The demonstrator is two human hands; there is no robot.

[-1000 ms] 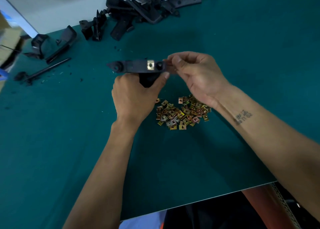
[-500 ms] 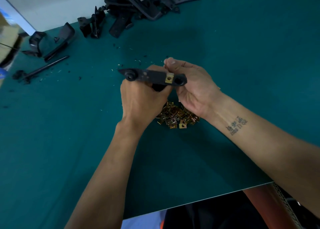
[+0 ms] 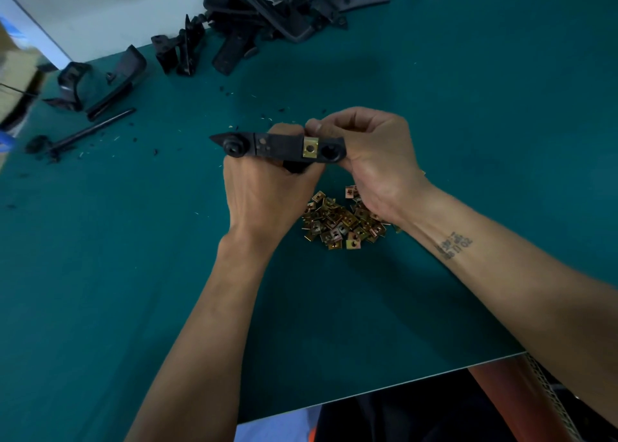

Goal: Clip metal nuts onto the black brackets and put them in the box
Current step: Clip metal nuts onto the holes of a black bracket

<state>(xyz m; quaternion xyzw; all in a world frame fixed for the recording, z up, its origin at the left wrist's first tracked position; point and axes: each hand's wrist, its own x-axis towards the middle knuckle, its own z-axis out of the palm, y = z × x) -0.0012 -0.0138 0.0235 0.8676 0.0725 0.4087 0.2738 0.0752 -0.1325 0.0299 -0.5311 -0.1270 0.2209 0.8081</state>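
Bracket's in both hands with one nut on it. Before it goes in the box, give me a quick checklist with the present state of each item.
1. Metal nut on the black bracket: ok, it sits beside the right-end hole.
2. Nut fully seated: cannot tell, its back side is hidden.
3. Grip: ok, left hand holds the bracket from below and right hand grips its right end.
4. Left-end hole of the bracket: cannot tell whether it needs a nut; none shows there.
5. Spare nuts: ok, pile of nuts lies on the green table under the hands.
6. Box: cannot tell, only a blurred cardboard edge at far left.
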